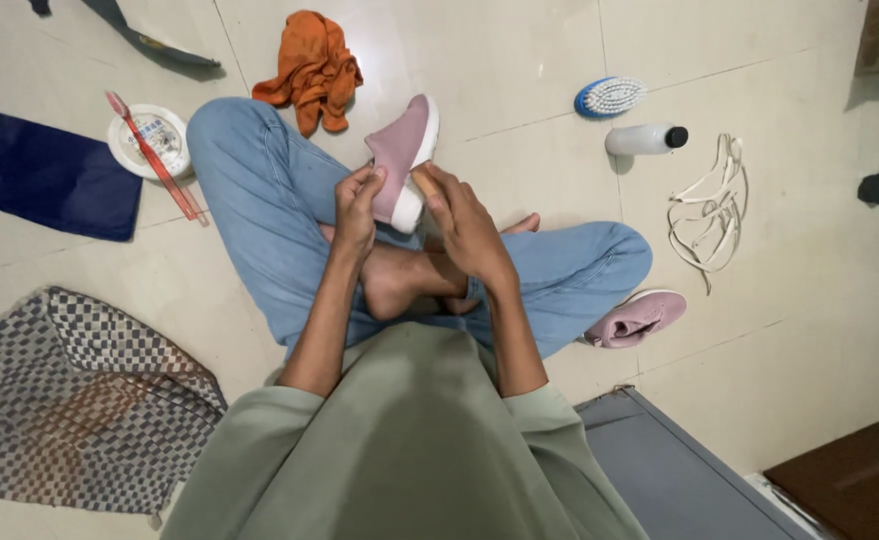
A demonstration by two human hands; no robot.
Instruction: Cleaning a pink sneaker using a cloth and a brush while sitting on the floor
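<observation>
Pale tiled floor (519, 60), person sat cross-legged at centre frame. Both hands up on a pink slip-on shoe (402, 150) w/ white sole, just above centre: left hand (356, 205) pinching its heel edge, right hand (456, 215) fingers curled on the sole side. Second pink shoe (639, 318) at right by the knee. Orange cloth (311, 68) top centre; brush (609, 96), white bottle (644, 139), laces (709, 210) upper right.

Open pale tiled floor (519, 60) at 12 o'clock | crumpled orange cloth (311, 68) blocks 11 | blue-backed scrub brush (609, 96), white plastic bottle (645, 139) crowd 1 | loose white laces (711, 210) obstruct 2.
</observation>
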